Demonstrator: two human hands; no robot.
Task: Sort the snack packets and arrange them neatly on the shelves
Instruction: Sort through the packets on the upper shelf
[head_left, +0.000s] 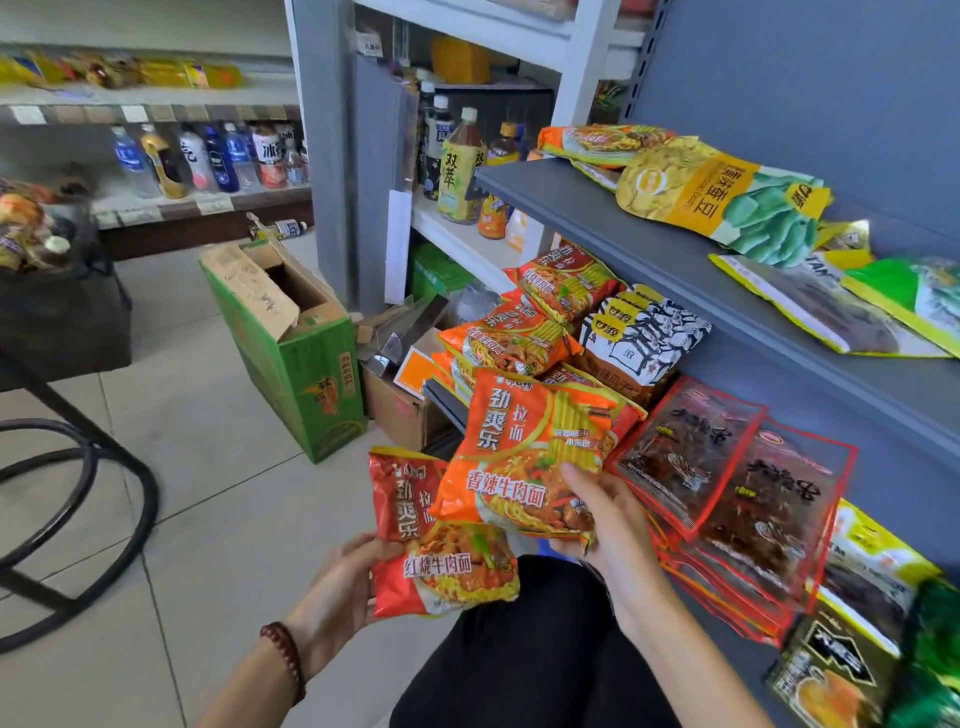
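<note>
Beside the grey shelf (675, 244), my right hand (608, 525) is gripping an orange noodle packet (519, 457), fingers curled beneath; farther from the shelf, my left hand (337, 587) is clutching a red packet (441, 566), palm up.

Grey shelf (597, 208) under scattered snack packets (722, 192)

Pale tiled floor (208, 519), grey metal shelving (649, 244), open green carton (311, 384), bottle-stocked shelves (150, 213) behind.

The red noodle packet (441, 551) has white letters; the orange noodle packet (519, 457) has yellow stripes. The shelf (582, 202) is grey-blue, the carton (322, 384) green with orange print, the bracelet (284, 652) dark red.
</note>
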